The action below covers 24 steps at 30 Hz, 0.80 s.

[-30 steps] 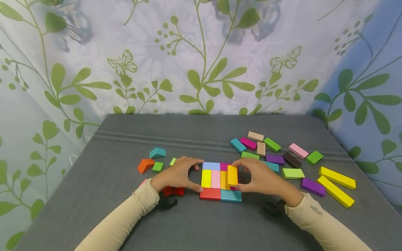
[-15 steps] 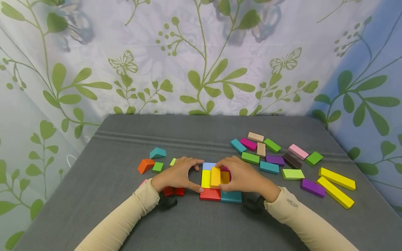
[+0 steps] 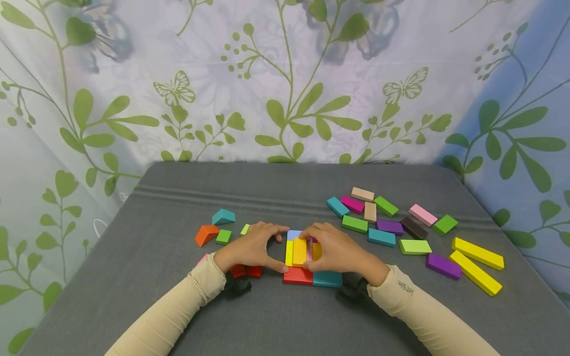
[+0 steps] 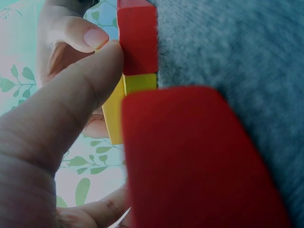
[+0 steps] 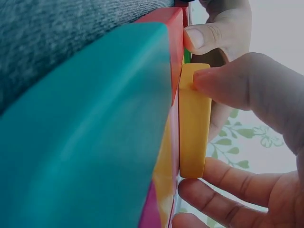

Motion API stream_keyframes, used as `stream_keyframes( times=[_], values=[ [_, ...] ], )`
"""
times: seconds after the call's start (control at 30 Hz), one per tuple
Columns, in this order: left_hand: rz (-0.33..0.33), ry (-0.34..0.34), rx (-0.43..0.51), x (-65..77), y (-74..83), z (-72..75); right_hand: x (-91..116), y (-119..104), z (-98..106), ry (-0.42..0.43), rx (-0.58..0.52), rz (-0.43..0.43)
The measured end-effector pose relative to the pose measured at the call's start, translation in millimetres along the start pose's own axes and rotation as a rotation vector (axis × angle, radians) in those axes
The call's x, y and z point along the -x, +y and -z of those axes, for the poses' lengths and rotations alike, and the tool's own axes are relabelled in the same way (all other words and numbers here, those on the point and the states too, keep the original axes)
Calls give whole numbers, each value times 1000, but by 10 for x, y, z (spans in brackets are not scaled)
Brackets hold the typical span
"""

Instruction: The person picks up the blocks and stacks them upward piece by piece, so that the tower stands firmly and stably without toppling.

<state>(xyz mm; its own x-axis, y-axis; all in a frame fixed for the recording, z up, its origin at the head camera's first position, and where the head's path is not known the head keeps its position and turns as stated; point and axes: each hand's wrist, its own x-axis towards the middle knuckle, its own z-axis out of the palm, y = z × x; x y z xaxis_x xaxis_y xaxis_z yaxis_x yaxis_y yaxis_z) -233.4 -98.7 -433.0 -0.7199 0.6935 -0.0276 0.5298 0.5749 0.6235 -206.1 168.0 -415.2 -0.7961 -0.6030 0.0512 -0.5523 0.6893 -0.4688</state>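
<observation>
On the left of the grey surface [image 3: 276, 324], a teal wedge [image 3: 223, 216], an orange wedge [image 3: 207, 236] and a small green block [image 3: 223, 238] lie loose, with red blocks [image 3: 254, 272] partly covered by the left hand [image 3: 254, 247]. That hand is spread wide and grips nothing; its thumb tip is against, or just beside, the red block [image 3: 297, 277] at the near left corner of a flat patch of blocks [image 3: 313, 278], and its forefinger is by the far left corner.

On the left half of the patch, the yellow-orange block [image 3: 300, 252] lies flat over parts of the yellow block [image 3: 289, 254] and the pink block [image 3: 309, 252]. The right hand [image 3: 340, 249] pinches it end to end, thumb near, fingers far (whether it bears its full weight on the layer, I cannot tell).

Further right are loose blocks, among them a purple block [image 3: 444, 267] and two long yellow bars [image 3: 477, 252].

A sideways push of the pinched block could drag the pieces beneath it and open seams, as nothing visible fastens them. The right fingers, low over the patch, could also snag a neighbour, and a stray left thumb could nudge the red corner askew.
</observation>
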Motion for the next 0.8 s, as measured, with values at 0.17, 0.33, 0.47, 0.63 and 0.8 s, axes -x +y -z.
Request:
stream_keyframes(
  times=[0.17, 0.33, 0.47, 0.63, 0.8],
  values=[
    [10, 0, -9, -6, 2, -1, 44, 48, 74, -22, -55, -24],
    [38, -6, -9, -10, 9, -5, 152, 199, 258, 38, -89, -64],
    [51, -2, 3, -2, 7, -10, 238, 364, 403, 150, -12, -115],
    [45, 10, 23, -1, 5, -7, 308, 558, 493, 181, 105, -239],
    [41, 14, 37, -1, 23, 1, 308, 674, 467, 154, 142, -297]
  ],
)
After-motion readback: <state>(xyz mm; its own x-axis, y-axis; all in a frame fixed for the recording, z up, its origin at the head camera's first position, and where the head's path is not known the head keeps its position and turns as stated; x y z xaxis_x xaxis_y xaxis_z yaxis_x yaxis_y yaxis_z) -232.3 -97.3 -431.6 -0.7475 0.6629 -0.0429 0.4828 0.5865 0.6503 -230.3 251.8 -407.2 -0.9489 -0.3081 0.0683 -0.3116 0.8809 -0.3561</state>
